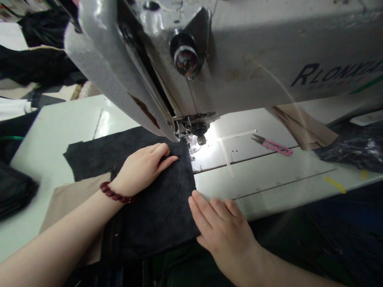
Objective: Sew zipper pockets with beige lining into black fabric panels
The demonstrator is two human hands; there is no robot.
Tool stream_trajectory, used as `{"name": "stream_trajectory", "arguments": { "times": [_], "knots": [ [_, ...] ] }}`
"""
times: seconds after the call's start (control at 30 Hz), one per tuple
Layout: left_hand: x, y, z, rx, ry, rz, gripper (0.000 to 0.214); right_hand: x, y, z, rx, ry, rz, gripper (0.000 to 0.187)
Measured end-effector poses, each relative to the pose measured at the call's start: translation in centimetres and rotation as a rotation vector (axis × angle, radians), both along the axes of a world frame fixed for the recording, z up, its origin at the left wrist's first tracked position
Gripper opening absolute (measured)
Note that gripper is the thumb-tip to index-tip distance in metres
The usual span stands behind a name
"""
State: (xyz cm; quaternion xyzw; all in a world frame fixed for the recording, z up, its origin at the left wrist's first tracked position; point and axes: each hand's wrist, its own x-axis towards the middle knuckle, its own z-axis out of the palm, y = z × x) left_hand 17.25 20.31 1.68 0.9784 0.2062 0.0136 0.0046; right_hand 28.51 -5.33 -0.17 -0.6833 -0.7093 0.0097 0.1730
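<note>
A dark, nearly black fabric piece [161, 207] lies on the sewing machine bed, its right edge at the needle and presser foot [188, 139]. My left hand [146, 163], with a dark red beaded bracelet [115, 194] at the wrist, rests on top of the fabric just left of the needle. Its fingers are curled down onto the cloth and the thumb points toward the needle. Nearer to me, my right hand [221, 227] grips the fabric's right edge, fingers above and thumb low at the side. Beige lining cloth [74, 199] shows beneath my left forearm.
Over the work hangs the grey sewing machine head [251, 52]. Pink-handled thread snips [273, 145] lie right of the needle, beyond a printed ruler scale [281, 185]. Brown fabric pieces [308, 125] are at the right; dark cloth [14, 191] lies at the left.
</note>
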Motion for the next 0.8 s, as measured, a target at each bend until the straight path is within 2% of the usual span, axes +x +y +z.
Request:
{"name": "stream_trajectory", "arguments": {
  "times": [0.3,0.43,0.5,0.57,0.7,0.8],
  "knots": [
    [0.0,-0.1,-0.3,-0.048,-0.061,0.071,0.040,-0.2,-0.2,-0.1,-0.013,0.005,0.003,0.052],
    [0.3,-0.7,-0.1,-0.054,-0.209,-0.025,0.029,-0.1,0.0,-0.3,-0.004,0.009,0.004,0.058],
    [0.3,-1.4,0.2,-0.111,-0.221,-0.112,0.021,-0.1,0.0,-0.4,-0.002,0.010,0.004,0.062],
    [0.1,-2.4,0.5,-0.136,-0.195,-0.144,0.025,-0.1,0.0,-0.5,-0.004,0.010,0.008,0.064],
    [-1.2,-4.8,0.3,-0.140,-0.157,-0.074,0.037,0.1,-0.2,-0.3,0.003,0.011,0.019,0.060],
    [-2.1,-6.2,-0.6,-0.176,-0.179,-0.060,0.048,1.3,0.2,0.8,-0.006,0.064,0.054,0.047]
  ]
}}
